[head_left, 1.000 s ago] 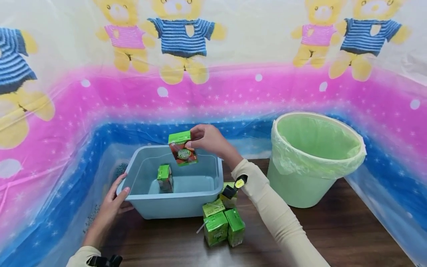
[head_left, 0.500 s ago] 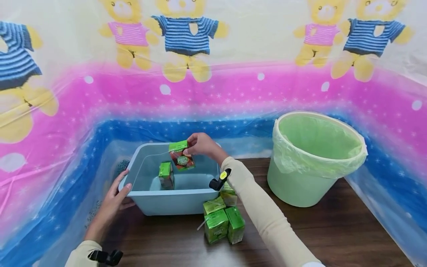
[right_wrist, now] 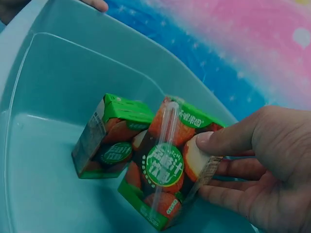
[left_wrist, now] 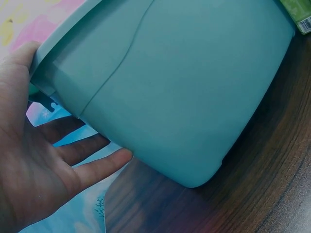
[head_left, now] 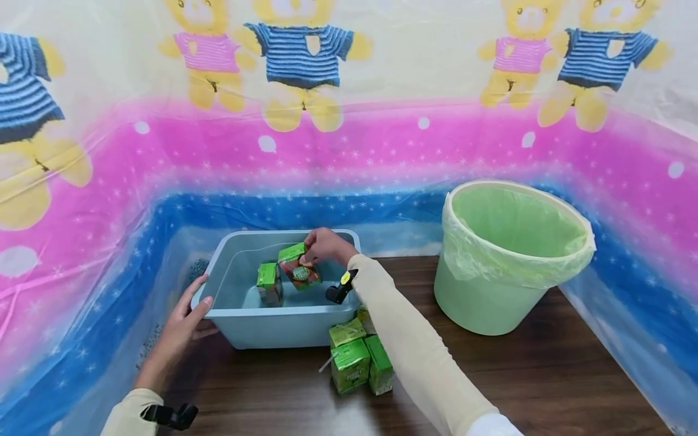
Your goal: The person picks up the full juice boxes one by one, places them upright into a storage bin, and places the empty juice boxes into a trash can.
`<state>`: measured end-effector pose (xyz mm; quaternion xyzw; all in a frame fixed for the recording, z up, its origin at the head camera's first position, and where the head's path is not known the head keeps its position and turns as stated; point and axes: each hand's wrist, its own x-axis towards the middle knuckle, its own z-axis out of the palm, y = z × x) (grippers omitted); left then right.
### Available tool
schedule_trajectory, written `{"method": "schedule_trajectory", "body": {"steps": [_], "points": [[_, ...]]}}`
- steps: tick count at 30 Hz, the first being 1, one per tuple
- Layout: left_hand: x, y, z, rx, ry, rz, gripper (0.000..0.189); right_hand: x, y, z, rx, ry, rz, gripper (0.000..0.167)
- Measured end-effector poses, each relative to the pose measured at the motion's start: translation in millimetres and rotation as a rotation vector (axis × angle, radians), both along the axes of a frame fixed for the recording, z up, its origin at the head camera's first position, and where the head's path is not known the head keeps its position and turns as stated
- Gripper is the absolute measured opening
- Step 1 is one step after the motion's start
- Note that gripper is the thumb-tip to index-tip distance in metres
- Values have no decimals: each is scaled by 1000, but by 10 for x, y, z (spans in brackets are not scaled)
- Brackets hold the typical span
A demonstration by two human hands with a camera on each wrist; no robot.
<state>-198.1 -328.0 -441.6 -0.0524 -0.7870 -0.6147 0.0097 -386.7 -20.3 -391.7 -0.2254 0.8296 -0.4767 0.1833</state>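
A light blue plastic tub (head_left: pixel 272 331) stands on the table. My left hand (head_left: pixel 184 320) holds its left corner, thumb on the rim and fingers against the outside in the left wrist view. Inside the tub, my right hand (head_left: pixel 329 247) pinches a red and green juice box (head_left: pixel 300 274) by its side edges. That box is tilted, and a wrapped straw (right_wrist: pixel 165 150) runs down its front in the right wrist view. Just left of it, another juice box (head_left: pixel 269 286) of the same look stands upright on the tub floor.
Several green juice boxes (head_left: pixel 350 366) are grouped at the tub's front right corner, partly behind the right sleeve. A pale green bin (head_left: pixel 485 303) with a plastic liner stands at the right. Patterned sheeting (head_left: pixel 382 145) surrounds the dark wooden table (head_left: pixel 262 393).
My right hand has lowered the juice box from above the tub's back rim down into the tub, beside the standing one. The left hand keeps its hold on the corner.
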Motion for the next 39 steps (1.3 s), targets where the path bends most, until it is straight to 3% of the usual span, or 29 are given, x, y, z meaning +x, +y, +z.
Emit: {"method": "schedule_trajectory", "body": {"steps": [2, 8, 13, 20, 33, 39], "points": [[-5, 5, 4, 2, -3, -1, 65, 7, -17, -21, 12, -12, -10, 55], [6, -3, 7, 8, -17, -10, 65, 17, -25, -134, -47, -171, -58, 58], [-1, -1, 26, 14, -4, -15, 65, 5, -38, -174, -93, -237, -91, 58], [9, 19, 49, 4, -14, -6, 66, -13, -122, -228, 3, -274, -118, 55], [49, 3, 37, -8, -27, 3, 66, 22, -151, -296, 125, -232, -50, 54], [38, 14, 35, -12, -17, 7, 65, 14, -128, -270, 297, -146, 16, 50]]}}
